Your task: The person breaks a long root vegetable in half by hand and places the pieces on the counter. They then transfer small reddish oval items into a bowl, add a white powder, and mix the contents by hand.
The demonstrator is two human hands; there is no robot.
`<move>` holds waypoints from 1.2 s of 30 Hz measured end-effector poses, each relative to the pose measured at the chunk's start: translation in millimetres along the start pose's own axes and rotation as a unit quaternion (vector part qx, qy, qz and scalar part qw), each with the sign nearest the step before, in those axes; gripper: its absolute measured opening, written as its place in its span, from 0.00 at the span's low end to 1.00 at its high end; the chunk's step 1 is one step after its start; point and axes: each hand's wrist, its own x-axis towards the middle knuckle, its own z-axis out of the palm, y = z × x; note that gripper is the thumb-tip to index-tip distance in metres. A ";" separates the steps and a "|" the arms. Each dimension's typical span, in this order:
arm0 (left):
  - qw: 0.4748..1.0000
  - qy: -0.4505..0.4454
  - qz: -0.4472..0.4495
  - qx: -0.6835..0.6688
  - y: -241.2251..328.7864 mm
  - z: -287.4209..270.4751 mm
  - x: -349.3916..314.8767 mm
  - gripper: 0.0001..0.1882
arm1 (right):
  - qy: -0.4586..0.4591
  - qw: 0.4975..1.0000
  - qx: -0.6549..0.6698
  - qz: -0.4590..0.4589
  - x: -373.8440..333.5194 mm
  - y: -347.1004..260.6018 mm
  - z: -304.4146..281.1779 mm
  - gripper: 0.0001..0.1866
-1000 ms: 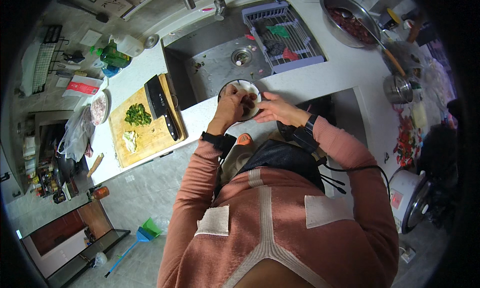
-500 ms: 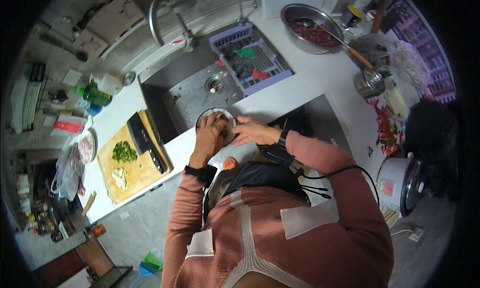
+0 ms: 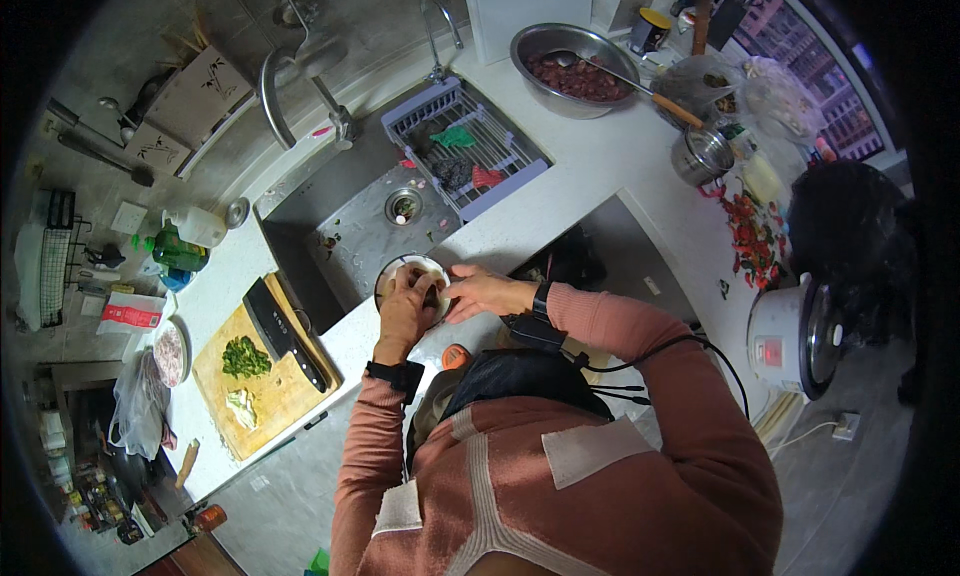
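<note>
A white bowl (image 3: 385, 279) stands at the counter's front edge by the sink, close to my body. My left hand (image 3: 403, 311) reaches down into it from above with its fingers bent. Something brownish shows between those fingers, but its kind cannot be made out. My right hand (image 3: 492, 291) is against the right side of the bowl, thumb near the rim and fingers along the outer wall. Left of the bowl is a wooden cutting board (image 3: 215, 391) bearing a black cleaver (image 3: 283, 334), chopped greens (image 3: 244, 357) and a small pale chopped heap (image 3: 241, 408).
Behind the bowl is the sink (image 3: 350, 226) with a grey drain rack (image 3: 470, 146). A steel basin (image 3: 575, 96) of dark red pieces and a ladle stands at the back. Red peppers (image 3: 755, 241) and a rice cooker (image 3: 785, 336) are at right; a black cable (image 3: 715, 344) crosses my right sleeve.
The whole view has shifted, so the counter things appear further left. My left hand stays in the bowl, and my right hand remains at its right side.
</note>
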 end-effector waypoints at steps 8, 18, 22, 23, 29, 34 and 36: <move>0.966 -0.022 0.013 -0.259 -25.9 -41.5 -2.9 0.26 | -0.012 1.000 0.016 -0.016 -4.4 5.6 -0.3 0.32; 0.986 -0.056 0.052 -0.148 -40.0 -47.2 -0.3 0.28 | -0.027 0.996 -0.056 -0.059 -16.5 9.1 11.6 0.24; 0.984 -0.044 0.165 -0.049 -20.9 0.0 11.2 0.32 | -0.126 0.959 -0.176 -0.186 -16.5 25.5 -7.9 0.25; 0.990 -0.056 0.124 -0.045 -19.6 4.2 9.7 0.27 | -0.111 0.961 -0.187 -0.169 -16.5 29.8 -6.8 0.26; 0.993 -0.041 0.099 -0.053 -24.6 7.0 12.1 0.17 | 0.132 0.979 0.100 -0.121 -52.7 40.5 -7.2 0.27; 0.995 -0.030 0.088 -0.040 -28.5 4.8 10.0 0.20 | 0.282 0.903 -0.055 -0.320 -178.9 48.5 -50.3 0.14; 0.998 -0.019 0.054 -0.027 -27.3 0.8 6.9 0.22 | 0.492 0.790 -0.094 -0.354 -264.3 35.3 -85.1 0.13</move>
